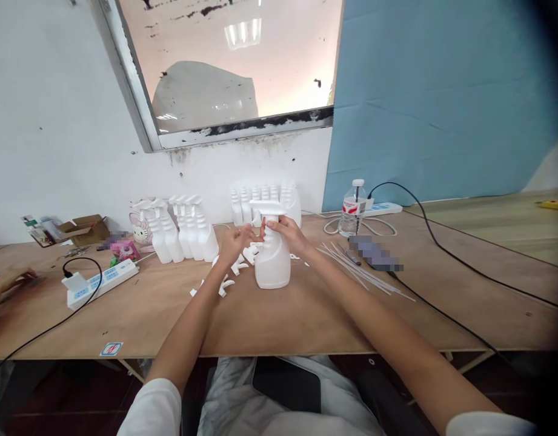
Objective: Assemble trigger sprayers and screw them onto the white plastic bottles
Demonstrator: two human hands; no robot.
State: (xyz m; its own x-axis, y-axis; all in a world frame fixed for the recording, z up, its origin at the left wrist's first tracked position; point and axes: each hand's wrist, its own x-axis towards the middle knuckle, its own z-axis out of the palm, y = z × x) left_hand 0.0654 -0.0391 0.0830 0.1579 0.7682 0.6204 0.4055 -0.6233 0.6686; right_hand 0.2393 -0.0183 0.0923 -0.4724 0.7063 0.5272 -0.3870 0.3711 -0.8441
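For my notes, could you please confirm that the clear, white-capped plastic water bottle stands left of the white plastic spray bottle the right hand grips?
Not quite: the head view shows the clear, white-capped plastic water bottle standing to the right of the white plastic spray bottle the right hand grips, not left.

White wall (46, 133), stained and dotted with dark spots, behind the back edge of a brown worktop (279, 327). Above that edge, a window (297, 72); its metal frame (128, 72) shows black patches along the bottom. Bright light (243, 33) in the glass. Blue sheeting (419, 109) right of it. Dark reddish floor (101, 387) below the front edge.
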